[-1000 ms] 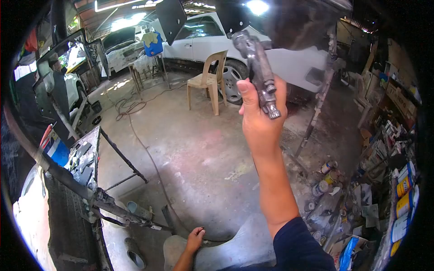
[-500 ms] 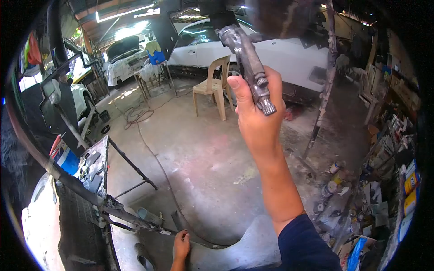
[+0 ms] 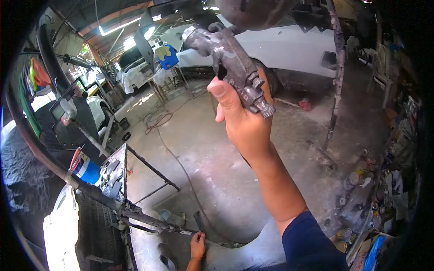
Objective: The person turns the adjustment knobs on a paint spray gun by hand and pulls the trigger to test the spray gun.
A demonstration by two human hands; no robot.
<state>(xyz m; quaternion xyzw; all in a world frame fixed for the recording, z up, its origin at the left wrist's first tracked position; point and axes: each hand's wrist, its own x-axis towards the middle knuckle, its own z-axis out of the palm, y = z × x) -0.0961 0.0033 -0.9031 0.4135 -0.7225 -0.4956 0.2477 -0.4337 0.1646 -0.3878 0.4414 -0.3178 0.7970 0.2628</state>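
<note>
My right hand (image 3: pixel 246 106) is raised in front of me, its fingers wrapped round a worn, paint-stained spray gun (image 3: pixel 233 63). The gun tilts up to the left, with its ridged knobs towards me. Above it, a dark rounded cup (image 3: pixel 255 11) is cut off by the top edge of the view. Low down, my left hand (image 3: pixel 197 246) is closed, with its fingertips curled together. It rests at a smooth grey curved panel (image 3: pixel 244 255), near the end of a dark metal bar (image 3: pixel 153 221). What its fingers hold, if anything, is too small to make out.
A hose (image 3: pixel 181 167) runs across the concrete floor. On the left stand a metal-legged table (image 3: pixel 115 167), a blue-and-white bucket (image 3: pixel 86 167) and a tyre (image 3: pixel 97 230). A white car (image 3: pixel 298 49) is behind, beside a rusty post (image 3: pixel 337 81). Cans (image 3: pixel 346 235) and clutter line the right side.
The view has turned. The spray gun has come closer and tilted further left, now hiding most of the plastic chair. My left hand stays at the grey panel.
</note>
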